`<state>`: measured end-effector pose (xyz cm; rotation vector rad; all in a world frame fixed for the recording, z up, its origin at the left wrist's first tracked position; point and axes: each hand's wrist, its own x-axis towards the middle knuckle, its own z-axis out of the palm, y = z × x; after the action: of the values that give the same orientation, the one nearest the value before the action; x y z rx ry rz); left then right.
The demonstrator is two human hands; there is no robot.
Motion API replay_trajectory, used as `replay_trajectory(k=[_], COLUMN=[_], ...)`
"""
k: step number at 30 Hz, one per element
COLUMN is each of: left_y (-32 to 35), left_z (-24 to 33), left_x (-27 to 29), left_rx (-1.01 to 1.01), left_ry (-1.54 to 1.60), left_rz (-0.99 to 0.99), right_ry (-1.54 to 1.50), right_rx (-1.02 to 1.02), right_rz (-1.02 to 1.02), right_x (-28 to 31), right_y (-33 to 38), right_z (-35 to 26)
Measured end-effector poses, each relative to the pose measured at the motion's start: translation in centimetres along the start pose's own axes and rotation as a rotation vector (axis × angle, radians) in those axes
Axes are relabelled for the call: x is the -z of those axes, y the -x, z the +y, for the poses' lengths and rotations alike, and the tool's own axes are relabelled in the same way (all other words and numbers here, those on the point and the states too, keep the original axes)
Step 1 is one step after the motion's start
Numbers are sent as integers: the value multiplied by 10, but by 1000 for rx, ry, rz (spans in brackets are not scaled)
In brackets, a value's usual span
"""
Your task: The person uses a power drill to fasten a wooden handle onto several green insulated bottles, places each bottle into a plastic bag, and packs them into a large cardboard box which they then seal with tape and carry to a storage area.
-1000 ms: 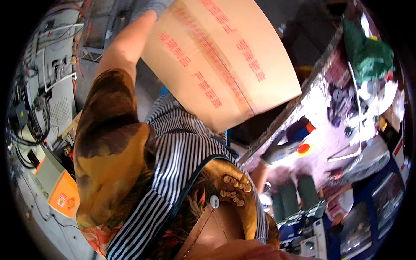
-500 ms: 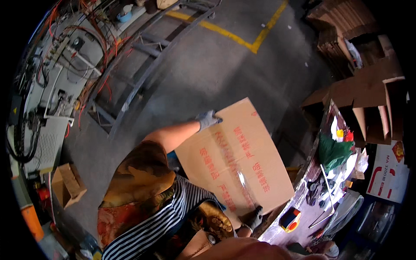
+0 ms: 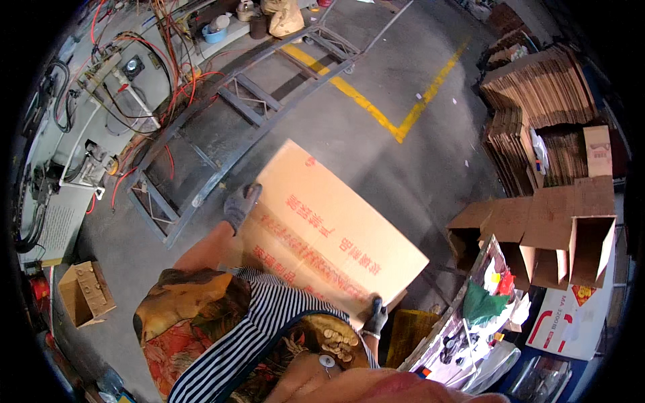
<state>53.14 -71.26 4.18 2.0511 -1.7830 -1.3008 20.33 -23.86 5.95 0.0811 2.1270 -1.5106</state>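
Note:
A large brown cardboard box [image 3: 322, 225] with red print is held tilted in front of my body, its taped seam running along the near part. My left hand [image 3: 240, 205], in a grey work glove, grips the box's left edge. At the lower right corner, my right hand [image 3: 376, 317], also gloved, is closed on the box's edge. Some of the fingers are hidden behind the cardboard. The near side of the box lies against my striped apron [image 3: 269, 305].
Right of me stands a cluttered workbench [image 3: 437, 336] with a green cloth [image 3: 485, 302]. Beyond it are open boxes [image 3: 537, 228] and stacks of flattened cardboard [image 3: 537, 87]. A metal frame [image 3: 235, 154] lies ahead left, beside wired machinery [image 3: 111, 101]. A small open box [image 3: 86, 295] sits at left.
The box has moved left, away from the workbench, and turned, with both hands still gripping it. My view has shifted, so more of the stacked cardboard shows.

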Motion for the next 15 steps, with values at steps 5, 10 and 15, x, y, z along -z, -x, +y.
replay_trajectory(k=[5, 10, 15], left_y=[-7, -87, -212], left_z=[80, 115, 168], left_x=[87, 81, 82], left_rx=[-124, -34, 76], left_ry=[243, 216, 396], left_rz=[224, 436, 592], right_ry=[2, -92, 189], right_rx=[314, 246, 289], right_rz=[-145, -281, -398], right_x=[-117, -224, -358], right_y=[-91, -215, -366], right_z=[-90, -176, -299])
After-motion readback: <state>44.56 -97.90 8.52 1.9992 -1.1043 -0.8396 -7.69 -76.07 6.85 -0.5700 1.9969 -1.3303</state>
